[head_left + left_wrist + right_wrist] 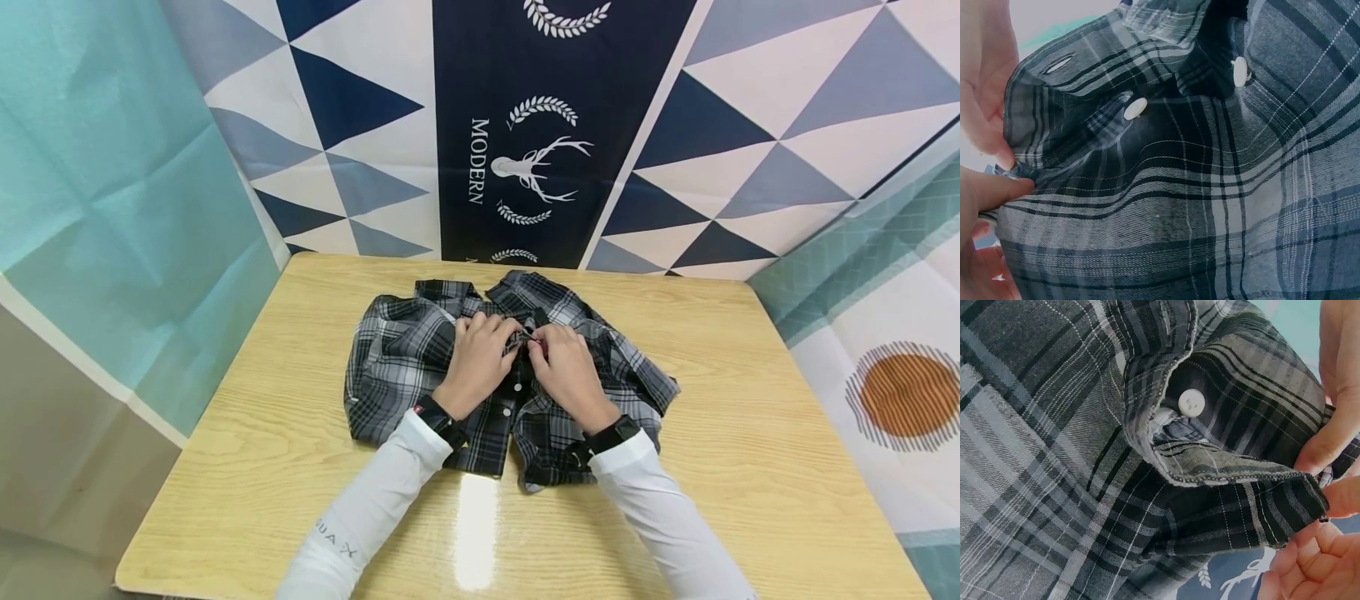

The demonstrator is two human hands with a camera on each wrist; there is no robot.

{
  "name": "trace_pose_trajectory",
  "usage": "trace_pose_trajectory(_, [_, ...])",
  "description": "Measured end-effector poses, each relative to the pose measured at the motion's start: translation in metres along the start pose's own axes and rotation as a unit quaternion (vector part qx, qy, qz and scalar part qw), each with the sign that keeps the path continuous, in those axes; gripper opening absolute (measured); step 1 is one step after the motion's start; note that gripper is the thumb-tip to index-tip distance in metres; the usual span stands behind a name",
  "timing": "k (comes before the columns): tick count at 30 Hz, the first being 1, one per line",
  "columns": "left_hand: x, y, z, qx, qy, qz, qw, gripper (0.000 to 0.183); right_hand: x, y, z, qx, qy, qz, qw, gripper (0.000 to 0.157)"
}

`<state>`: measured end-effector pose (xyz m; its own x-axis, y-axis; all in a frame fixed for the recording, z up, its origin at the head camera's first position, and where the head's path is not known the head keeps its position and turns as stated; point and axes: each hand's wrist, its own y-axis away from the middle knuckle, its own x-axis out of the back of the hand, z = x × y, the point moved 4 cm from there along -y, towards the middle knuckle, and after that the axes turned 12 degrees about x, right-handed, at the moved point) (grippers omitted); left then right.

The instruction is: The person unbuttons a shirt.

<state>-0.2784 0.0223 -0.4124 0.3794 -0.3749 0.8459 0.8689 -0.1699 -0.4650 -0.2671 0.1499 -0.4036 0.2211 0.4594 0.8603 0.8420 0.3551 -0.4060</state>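
A dark grey, black and white plaid shirt lies front up on the table, its collar toward the wall. My left hand pinches the front edge near the upper middle. Close beside it, my right hand pinches the neighbouring part of the same edge. The left wrist view shows a white button, another button and a buttonhole in the raised flap. In the right wrist view, a button sits inside the folded front opening. Whatever lies between the fingertips is mostly hidden.
The shirt rests on a light wooden table. Behind it hangs a patterned cloth with triangles and a deer print. Further cloths hang at the left and right. Both wrists wear black straps over white sleeves.
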Motion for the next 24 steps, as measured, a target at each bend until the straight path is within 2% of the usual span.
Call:
trace_pose_trajectory(6, [0.003,0.001,0.000,-0.008,0.007,0.004,0.9999,0.017,0.000,0.002,-0.001,0.026,0.013,0.003,1.000,0.016])
trace_pose_trajectory(12, [0.005,0.001,0.000,-0.010,0.015,-0.008,0.9998,0.016,0.002,0.005,-0.006,0.072,0.062,0.013,0.995,0.016])
trace_pose_trajectory(24, [0.004,0.001,-0.001,-0.015,0.025,-0.038,0.9989,0.021,0.004,0.009,-0.012,0.109,0.126,0.024,0.986,0.013])
